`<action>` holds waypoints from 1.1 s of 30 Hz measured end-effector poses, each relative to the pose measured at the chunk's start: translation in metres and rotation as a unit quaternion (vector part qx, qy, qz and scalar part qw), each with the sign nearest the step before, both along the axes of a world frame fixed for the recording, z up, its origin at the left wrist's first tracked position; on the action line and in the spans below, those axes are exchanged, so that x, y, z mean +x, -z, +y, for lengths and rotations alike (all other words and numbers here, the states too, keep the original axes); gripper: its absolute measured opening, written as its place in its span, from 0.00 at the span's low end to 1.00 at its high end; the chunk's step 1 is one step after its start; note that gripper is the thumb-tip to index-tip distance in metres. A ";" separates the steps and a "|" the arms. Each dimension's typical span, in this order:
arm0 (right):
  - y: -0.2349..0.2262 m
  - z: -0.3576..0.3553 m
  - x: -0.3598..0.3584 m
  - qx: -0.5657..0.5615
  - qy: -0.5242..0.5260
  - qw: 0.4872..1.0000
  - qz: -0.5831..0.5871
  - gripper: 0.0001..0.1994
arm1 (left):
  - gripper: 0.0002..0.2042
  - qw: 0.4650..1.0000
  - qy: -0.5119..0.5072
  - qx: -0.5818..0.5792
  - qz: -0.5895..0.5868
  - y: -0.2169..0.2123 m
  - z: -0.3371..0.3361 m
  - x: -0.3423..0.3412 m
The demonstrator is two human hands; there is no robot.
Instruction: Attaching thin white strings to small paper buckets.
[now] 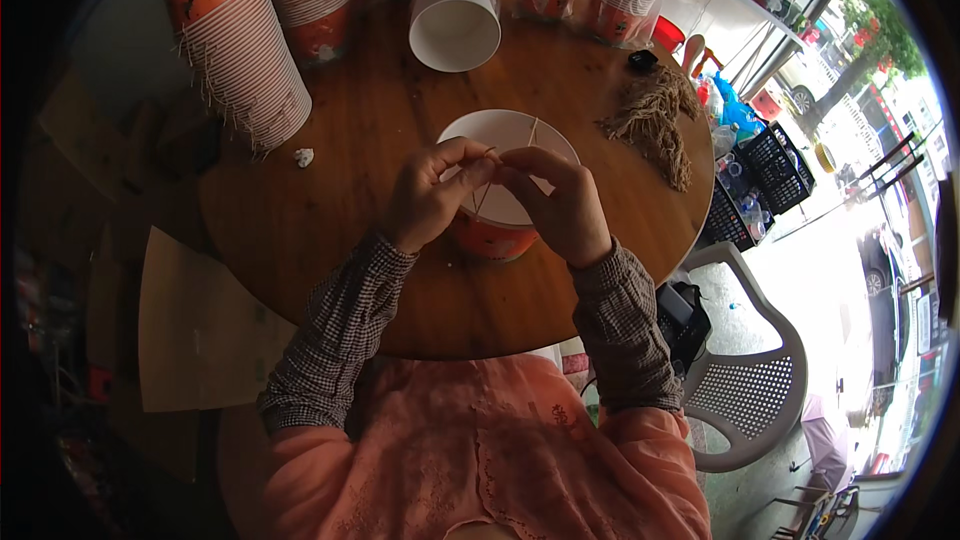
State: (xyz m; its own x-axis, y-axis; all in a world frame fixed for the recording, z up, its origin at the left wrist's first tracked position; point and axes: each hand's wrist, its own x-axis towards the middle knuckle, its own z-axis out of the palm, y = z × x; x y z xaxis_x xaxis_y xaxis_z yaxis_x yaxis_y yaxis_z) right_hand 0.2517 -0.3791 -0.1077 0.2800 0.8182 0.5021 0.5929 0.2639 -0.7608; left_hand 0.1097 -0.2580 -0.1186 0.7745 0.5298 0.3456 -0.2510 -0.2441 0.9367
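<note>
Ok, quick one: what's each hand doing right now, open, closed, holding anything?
Left hand: closed, fingertips pinching a thin string above the paper tub.
Right hand: closed, fingertips pinching the same string, close beside the left.

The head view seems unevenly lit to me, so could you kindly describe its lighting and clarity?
Head view: glare washes out the floor at right; head view: the cardboard sheet at left sits in shade; head view: the fisheye picture darkens to black at its corners; head view: the thin strand at the fingers is too fine to trace fully.
</note>
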 end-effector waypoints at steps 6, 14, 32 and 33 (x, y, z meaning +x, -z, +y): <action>0.005 0.000 0.005 -0.038 -0.018 0.998 0.056 0.06 | 0.09 1.000 -0.018 0.001 0.026 0.013 -0.009 -0.005; 0.007 0.001 -0.009 0.014 0.000 0.999 0.048 0.04 | 0.07 0.998 -0.049 -0.006 0.041 0.009 -0.019 -0.014; 0.019 -0.003 -0.028 0.076 0.090 0.993 0.011 0.07 | 0.08 0.998 -0.044 -0.038 0.018 0.006 -0.024 -0.016; 0.022 -0.001 -0.026 0.099 0.090 0.990 -0.042 0.07 | 0.08 0.998 -0.047 -0.030 0.015 0.006 -0.024 -0.016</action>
